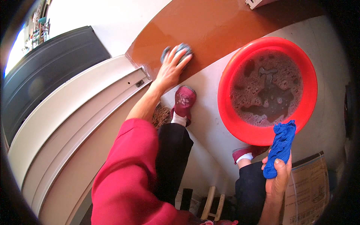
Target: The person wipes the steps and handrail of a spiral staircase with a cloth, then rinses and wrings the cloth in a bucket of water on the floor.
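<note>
My left hand (173,67) reaches out to the glossy brown band (210,28) below the white wall. Its fingers press a crumpled grey-blue cloth (184,48) against that surface, and the palm side is hidden. At the lower right, my right hand (279,174) grips a wrung, bunched blue cloth (282,148), thumb across its lower end. The cloth's upper end overlaps the near rim of a red plastic basin (229,112). Murky, foamy water (275,97) fills much of the basin.
A white door frame (86,90) and a dark panel (56,60) stand on the left. My dark red shoes (184,99) are on the grey floor, left of and below the basin. Flattened cardboard (307,187) lies lower right; wooden stool parts (210,204) show at the bottom.
</note>
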The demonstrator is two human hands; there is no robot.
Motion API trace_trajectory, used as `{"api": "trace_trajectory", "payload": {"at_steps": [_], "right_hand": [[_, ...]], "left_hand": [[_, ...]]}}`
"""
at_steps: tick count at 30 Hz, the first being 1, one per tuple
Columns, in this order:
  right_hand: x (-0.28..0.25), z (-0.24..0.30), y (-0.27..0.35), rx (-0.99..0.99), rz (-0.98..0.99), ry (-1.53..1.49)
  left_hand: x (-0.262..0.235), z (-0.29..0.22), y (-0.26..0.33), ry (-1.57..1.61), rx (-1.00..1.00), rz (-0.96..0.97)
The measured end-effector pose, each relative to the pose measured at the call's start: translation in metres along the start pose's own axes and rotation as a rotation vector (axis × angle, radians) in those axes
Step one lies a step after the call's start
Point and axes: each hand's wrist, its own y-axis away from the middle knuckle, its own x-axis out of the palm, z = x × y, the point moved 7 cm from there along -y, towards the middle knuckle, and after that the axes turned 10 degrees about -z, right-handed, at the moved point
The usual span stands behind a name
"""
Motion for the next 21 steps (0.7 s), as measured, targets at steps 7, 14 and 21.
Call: {"api": "trace_trajectory", "payload": {"at_steps": [7,14,21], "right_hand": [[-0.008,-0.005,-0.005,0.085,0.068,-0.076],[-0.010,-0.016,0.000,0.128,0.063,-0.301],[-0.014,-0.035,-0.005,0.214,0.125,-0.334]], "left_hand": [[0.000,0.072,0.075,-0.176,-0.425,-0.312],[-0.021,0.130,0.043,-0.003,-1.174,-0.519],[-0.051,0.136,0.011,-0.250,-0.437,-0.476]]}}
